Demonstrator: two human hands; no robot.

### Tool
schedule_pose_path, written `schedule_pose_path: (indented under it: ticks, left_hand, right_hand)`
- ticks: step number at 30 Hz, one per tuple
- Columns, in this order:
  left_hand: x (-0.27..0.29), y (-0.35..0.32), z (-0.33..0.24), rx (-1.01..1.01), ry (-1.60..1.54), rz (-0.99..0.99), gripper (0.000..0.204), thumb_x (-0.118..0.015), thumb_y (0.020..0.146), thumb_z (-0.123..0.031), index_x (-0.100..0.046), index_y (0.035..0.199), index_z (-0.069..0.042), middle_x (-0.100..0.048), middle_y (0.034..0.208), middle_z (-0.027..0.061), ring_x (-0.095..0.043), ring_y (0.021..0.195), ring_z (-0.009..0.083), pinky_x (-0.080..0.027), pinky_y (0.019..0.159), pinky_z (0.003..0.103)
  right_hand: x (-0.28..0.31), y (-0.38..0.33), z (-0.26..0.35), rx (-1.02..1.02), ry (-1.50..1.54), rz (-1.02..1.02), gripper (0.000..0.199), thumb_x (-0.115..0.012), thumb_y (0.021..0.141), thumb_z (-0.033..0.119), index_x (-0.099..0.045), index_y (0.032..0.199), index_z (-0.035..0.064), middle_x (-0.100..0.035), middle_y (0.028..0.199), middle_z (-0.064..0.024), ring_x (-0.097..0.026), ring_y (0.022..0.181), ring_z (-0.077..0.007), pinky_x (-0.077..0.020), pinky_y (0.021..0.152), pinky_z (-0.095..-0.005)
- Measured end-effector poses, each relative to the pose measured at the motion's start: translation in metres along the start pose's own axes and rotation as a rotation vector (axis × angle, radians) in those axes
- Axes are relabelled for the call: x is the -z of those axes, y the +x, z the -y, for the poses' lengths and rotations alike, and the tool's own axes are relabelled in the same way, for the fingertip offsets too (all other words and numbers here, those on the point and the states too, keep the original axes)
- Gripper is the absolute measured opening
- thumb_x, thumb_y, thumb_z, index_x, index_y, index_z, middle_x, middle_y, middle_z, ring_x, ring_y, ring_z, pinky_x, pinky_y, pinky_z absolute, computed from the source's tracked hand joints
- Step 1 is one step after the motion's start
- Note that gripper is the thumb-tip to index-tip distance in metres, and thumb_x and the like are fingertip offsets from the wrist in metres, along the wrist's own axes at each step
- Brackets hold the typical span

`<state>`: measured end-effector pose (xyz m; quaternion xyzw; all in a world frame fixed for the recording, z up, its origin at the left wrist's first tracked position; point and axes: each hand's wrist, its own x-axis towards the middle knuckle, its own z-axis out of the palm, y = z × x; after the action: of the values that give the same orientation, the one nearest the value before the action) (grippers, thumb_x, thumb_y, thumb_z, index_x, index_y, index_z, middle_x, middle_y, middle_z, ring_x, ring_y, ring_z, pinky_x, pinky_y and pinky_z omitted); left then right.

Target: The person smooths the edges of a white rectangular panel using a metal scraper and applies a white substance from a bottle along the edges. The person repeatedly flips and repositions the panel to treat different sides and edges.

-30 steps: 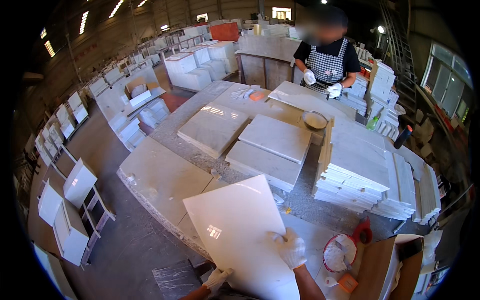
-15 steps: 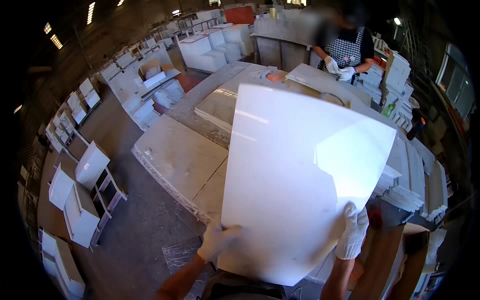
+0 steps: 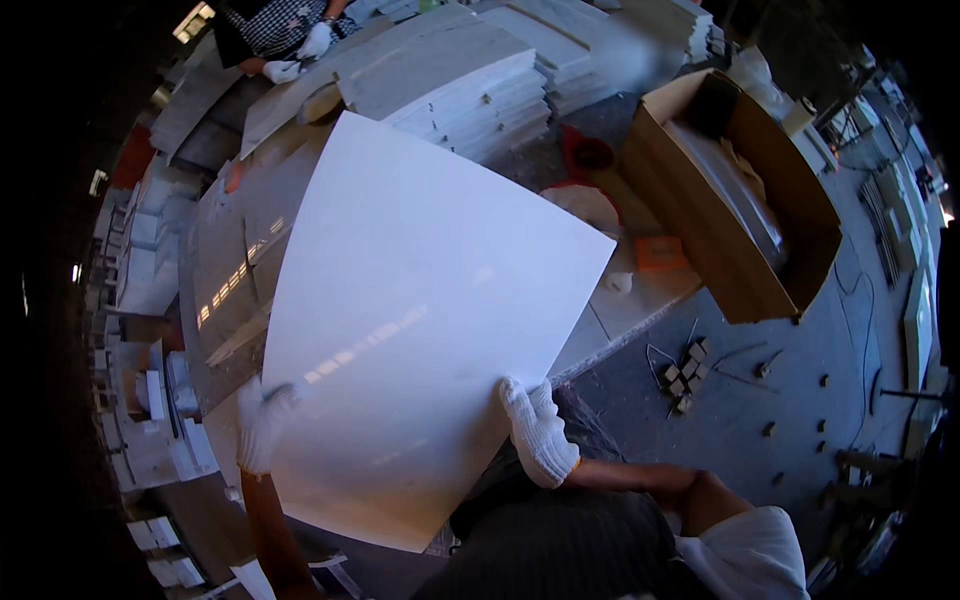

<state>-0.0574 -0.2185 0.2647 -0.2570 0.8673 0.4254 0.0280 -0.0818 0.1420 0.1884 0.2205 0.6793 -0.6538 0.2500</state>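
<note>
A large glossy white slab (image 3: 420, 270), like polished stone or tile, is held tilted up in front of me by its two side edges. My left hand (image 3: 264, 425), in a white knit glove, closes on its left edge low down, the thumb lying over the face. On the right edge, near the bottom corner, my right hand (image 3: 540, 432) grips in a matching glove with the thumb on the face. The fingers behind the slab are hidden. Reflections of light cross the surface. Behind it lies a worktable (image 3: 620, 325), partly covered from view.
Stacked stone slabs (image 3: 460, 90) stand beyond the slab. An open cardboard box (image 3: 735, 200) with wrapped contents is to the right, beside an orange block (image 3: 660, 253) and a red container (image 3: 585, 152). Small blocks (image 3: 685, 375) lie on the floor. A gloved co-worker (image 3: 290, 45) is at the far left.
My view has swung to the right, bringing the cardboard box and floor into sight. The slab has turned with me, both hands still gripping its edges.
</note>
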Motion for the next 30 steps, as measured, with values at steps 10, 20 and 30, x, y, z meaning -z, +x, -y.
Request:
schedule_pose_path:
  ticks: [10,20,30]
  left_hand:
    - [-0.048,0.097,0.061,-0.186,0.263,0.442,0.033,-0.075,0.083,-0.027,-0.070,0.096,0.003,-0.072,0.081,0.0071,-0.063,0.071,0.0122,-0.051,0.065,0.031]
    - [-0.092,0.153,0.106,-0.332,0.494,0.597,0.052,-0.077,0.082,-0.046,-0.069,0.095,0.004,-0.073,0.082,0.0156,-0.068,0.073,0.0212,-0.051,0.067,0.036]
    - [-0.128,0.176,0.131,-0.332,0.439,0.657,0.067,-0.072,0.081,-0.059,-0.067,0.099,0.006,-0.071,0.083,0.0187,-0.068,0.074,0.0275,-0.051,0.069,0.039]
  right_hand:
    - [-0.048,-0.026,-0.096,-0.309,-0.040,-0.140,0.060,-0.048,0.098,0.055,-0.040,0.118,-0.0013,-0.067,0.099,-0.0215,-0.066,0.098,-0.0387,-0.0489,0.085,-0.0453]
    - [-0.083,-0.010,-0.145,-0.465,0.124,-0.260,0.062,-0.051,0.098,0.051,-0.041,0.120,-0.0066,-0.060,0.111,-0.0191,-0.059,0.104,-0.0296,-0.0456,0.090,-0.0402]
    - [-0.078,0.010,-0.158,-0.414,0.117,-0.296,0.062,-0.051,0.098,0.049,-0.041,0.120,-0.0078,-0.060,0.113,-0.0200,-0.060,0.104,-0.0299,-0.0458,0.090,-0.0396]
